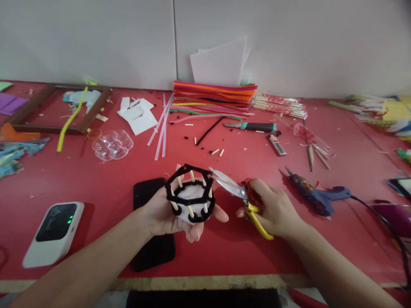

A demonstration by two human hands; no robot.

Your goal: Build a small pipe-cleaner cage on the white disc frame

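At seven o'clock, left hand (160,214): fingers holding white-bottomed, black fuzzy basket (190,210) with pale posts (174,204).
Four o'clock, right hand (278,209): fingers around yellow-handled metal scissors (239,191).
Basket: rim (199,200) looks closed; remainder unclear.

To my left I see a white rounded device (53,246) with green lights (69,219) and a flat black phone (156,253). Beyond lie a brown rectangular wooden frame (48,129) and a clear scalloped plastic piece (112,146).
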